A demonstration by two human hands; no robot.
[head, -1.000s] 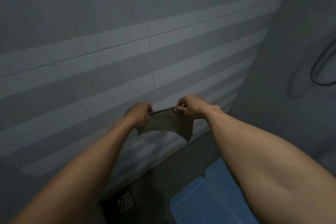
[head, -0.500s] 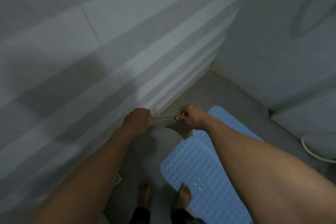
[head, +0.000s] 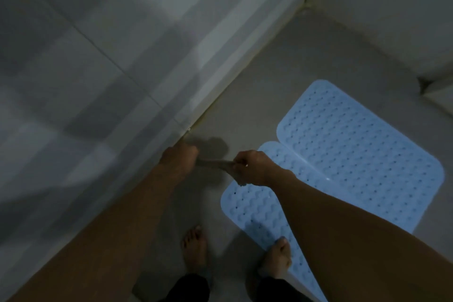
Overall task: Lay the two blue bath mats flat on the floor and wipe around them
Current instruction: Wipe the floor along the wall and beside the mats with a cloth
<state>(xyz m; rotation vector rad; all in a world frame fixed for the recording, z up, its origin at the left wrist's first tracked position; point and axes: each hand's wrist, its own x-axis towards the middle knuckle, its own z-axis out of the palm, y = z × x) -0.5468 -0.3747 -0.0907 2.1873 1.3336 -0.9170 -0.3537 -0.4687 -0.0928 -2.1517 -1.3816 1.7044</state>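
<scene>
Beside the pale tiled wall (head: pixel 103 61), the left hand (head: pixel 180 158) and right hand (head: pixel 253 169) are pinching a small greyish cloth (head: pixel 213 164) taut between them above the grey floor (head: pixel 289 56), while two light-blue perforated rubber bath mats (head: pixel 355 154) are lying flat, edges touching, with a bare foot (head: pixel 278 260) on the nearer one.

I'm looking down into a home bathroom, a shower corner by the look of it. Pale glossy wall tiles (head: pixel 103 61) with thin grout lines run down the left to a plain grey floor (head: pixel 269 81), where two walls meet. Two light-blue perforated rubber bath mats (head: pixel 355 154) lie side by side on that floor, and bare feet (head: pixel 195 247) stand there, one on a mat's edge.
</scene>
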